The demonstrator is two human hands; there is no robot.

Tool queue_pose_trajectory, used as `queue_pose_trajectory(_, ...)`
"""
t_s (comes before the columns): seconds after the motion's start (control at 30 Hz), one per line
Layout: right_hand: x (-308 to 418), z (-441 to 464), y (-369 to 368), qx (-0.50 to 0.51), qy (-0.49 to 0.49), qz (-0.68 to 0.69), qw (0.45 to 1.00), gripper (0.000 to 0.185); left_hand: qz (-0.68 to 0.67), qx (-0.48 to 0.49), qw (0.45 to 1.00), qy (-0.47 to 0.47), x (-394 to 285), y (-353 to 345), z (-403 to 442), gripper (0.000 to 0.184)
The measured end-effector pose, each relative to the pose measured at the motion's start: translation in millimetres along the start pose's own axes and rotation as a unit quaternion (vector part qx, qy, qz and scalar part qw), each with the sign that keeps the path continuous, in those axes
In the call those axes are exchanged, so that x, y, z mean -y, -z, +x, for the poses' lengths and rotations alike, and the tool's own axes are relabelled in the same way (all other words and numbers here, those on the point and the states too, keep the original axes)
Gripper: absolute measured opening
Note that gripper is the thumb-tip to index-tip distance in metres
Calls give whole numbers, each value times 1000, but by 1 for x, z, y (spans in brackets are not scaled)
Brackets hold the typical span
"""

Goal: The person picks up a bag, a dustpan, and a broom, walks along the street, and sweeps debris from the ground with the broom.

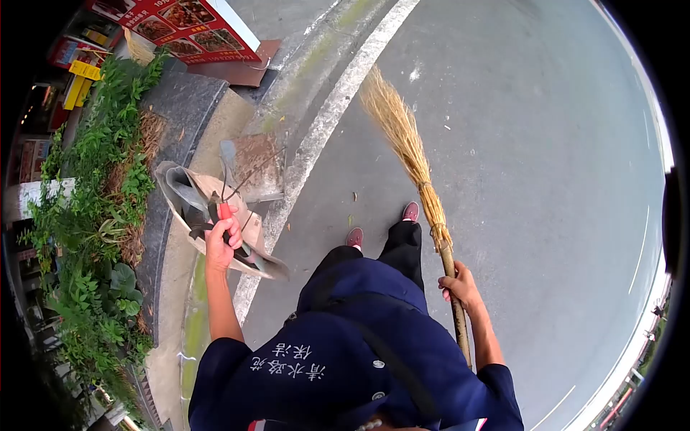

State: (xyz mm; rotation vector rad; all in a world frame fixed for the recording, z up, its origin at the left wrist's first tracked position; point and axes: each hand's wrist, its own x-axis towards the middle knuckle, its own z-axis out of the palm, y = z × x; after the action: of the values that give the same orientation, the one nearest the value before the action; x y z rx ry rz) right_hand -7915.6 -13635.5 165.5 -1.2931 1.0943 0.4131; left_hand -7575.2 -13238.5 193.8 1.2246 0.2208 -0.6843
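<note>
My left hand (223,243) is closed around a red grip (225,211) above a beige, scoop-shaped bin (272,267). Thin dark rods (244,179) run out from near the grip; I cannot tell how they join the bin. Dark and grey stuff lies inside the bin, partly hidden by my hand. On the other side, my right hand (462,286) wraps round the wooden stick of a straw broom (413,147). Its bristles point forward, over the grey road, and their tips are slightly blurred.
A pale kerb line (316,147) runs along the left of the road. Beyond it are a square, rust-stained cover (257,161), a stone-edged bed of green plants (118,266) and a red sign board (194,32). My shoes (410,211) stand on the road.
</note>
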Motion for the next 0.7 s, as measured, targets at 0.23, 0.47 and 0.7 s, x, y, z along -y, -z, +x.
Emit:
queue_pose_trajectory(0.23,17,78,36,171,-23,-90,981,47,50,-226,973,25,62,-29,-23,20)
queue_pose_trajectory(0.47,-15,167,130,145,-73,-111,980,50,40,-347,931,105,142,-37,-56,29)
queue_pose_trajectory(0.7,38,144,222,25,-68,-8,997,47,-151,-404,899,76,229,-58,-119,35)
